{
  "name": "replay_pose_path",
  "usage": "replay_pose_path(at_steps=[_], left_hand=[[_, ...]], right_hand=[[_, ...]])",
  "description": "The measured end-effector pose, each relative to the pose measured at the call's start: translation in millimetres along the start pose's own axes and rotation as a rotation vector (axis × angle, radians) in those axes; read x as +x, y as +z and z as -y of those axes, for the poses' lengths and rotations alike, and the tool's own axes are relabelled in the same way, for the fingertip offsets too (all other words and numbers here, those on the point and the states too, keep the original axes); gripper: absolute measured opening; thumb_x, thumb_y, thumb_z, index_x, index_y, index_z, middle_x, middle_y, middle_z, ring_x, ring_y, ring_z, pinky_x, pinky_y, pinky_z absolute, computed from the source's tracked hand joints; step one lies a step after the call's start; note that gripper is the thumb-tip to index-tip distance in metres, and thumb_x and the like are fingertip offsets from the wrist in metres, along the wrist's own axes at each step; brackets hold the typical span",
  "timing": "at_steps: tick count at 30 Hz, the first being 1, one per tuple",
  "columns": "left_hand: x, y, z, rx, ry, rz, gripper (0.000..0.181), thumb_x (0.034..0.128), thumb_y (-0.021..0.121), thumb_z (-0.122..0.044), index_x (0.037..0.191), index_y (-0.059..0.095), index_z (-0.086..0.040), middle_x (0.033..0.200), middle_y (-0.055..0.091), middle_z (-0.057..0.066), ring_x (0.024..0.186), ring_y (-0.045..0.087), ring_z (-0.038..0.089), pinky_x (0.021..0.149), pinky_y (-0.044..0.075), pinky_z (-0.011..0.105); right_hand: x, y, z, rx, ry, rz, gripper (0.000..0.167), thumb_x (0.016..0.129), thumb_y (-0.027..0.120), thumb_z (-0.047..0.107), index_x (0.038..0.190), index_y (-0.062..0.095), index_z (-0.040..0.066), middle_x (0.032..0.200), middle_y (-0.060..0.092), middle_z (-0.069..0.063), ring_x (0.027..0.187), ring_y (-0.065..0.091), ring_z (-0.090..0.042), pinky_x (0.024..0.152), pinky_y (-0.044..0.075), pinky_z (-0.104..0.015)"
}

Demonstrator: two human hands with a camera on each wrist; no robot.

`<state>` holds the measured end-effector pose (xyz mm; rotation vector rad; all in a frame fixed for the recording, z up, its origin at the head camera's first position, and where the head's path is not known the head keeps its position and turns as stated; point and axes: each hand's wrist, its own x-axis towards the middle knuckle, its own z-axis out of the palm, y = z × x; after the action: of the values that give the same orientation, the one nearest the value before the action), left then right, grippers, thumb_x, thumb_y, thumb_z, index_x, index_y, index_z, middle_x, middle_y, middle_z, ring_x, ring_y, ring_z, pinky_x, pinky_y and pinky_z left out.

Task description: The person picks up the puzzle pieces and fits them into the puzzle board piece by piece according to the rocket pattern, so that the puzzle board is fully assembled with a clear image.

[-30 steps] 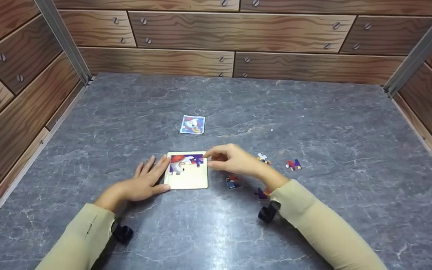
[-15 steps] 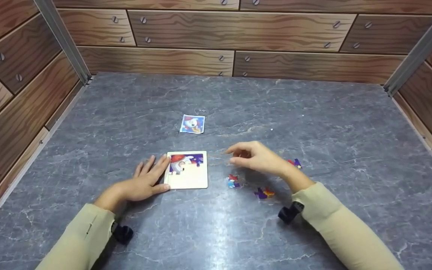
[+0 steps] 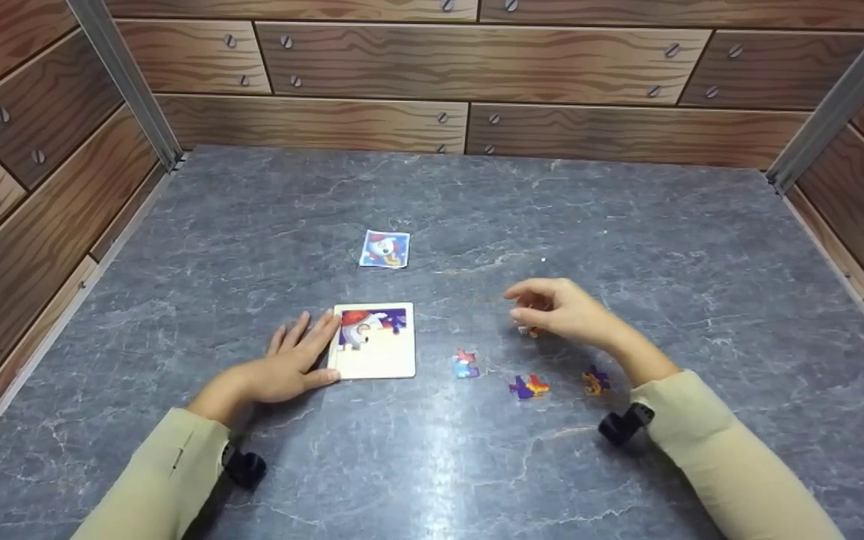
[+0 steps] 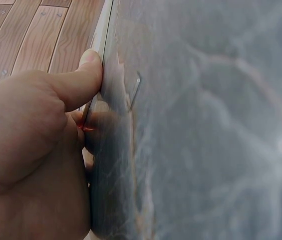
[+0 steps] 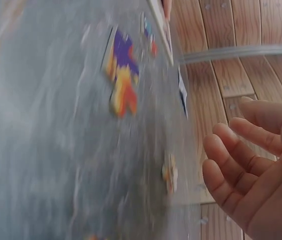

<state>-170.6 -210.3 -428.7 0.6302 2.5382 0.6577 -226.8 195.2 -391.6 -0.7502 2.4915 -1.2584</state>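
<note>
Left hand [image 3: 288,369] rests straight-fingered at the tray [image 3: 378,361], just below and left of the head view's centre; right hand [image 3: 561,310], loosely bent, thumb apart, hovers by a piece [image 3: 530,331], right of centre.

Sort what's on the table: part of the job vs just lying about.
Part of the job:
- puzzle board, partly filled, left hand at its edge
- loose pieces to its right, right hand near them
- picture card, probably the reference

Just lying about:
- white speck, likely debris
</note>
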Motion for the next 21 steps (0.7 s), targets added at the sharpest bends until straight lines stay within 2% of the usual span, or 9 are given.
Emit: replay_pose_path(at_steps=[7, 14, 21], left_hand=[[-0.3, -1.5, -0.3, 0.003, -0.002, 0.001, 0.078, 0.0959, 0.043, -0.046, 0.150, -0.003, -0.014, 0.155, -0.011, 0.006, 0.137, -0.019, 0.033, 0.105, -0.014, 0.054], [-0.2, -0.5, -0.1, 0.006, 0.000, -0.005, 0.078, 0.0959, 0.043, -0.045, 0.150, -0.001, -0.012, 0.155, -0.009, 0.008, 0.137, -0.019, 0.034, 0.105, -0.014, 0.054], [-1.4, -0.3, -0.8, -0.013, 0.013, -0.003, 0.077, 0.0968, 0.043, -0.042, 0.150, -0.002, -0.011, 0.155, -0.010, 0.008, 0.137, -0.019, 0.034, 0.105, -0.014, 0.054]], right_hand=[[-2.9, -14, -18, -0.126, 0.027, -0.018, 0.036, 0.086, 0.068, 0.015, 0.118, 0.062, 0.000, 0.091, 0.064, -0.008, 0.081, 0.058, -0.019, 0.068, 0.048, -0.027], [2.3, -20, -31, -0.146, 0.020, 0.029, 0.037, 0.082, 0.069, 0.007, 0.115, 0.060, -0.007, 0.091, 0.065, -0.013, 0.081, 0.060, -0.021, 0.066, 0.049, -0.026], [7.2, -21, -33, -0.167, 0.054, 0.097, 0.037, 0.080, 0.071, 0.006, 0.113, 0.060, -0.006, 0.095, 0.062, -0.014, 0.083, 0.059, -0.021, 0.074, 0.048, -0.031]])
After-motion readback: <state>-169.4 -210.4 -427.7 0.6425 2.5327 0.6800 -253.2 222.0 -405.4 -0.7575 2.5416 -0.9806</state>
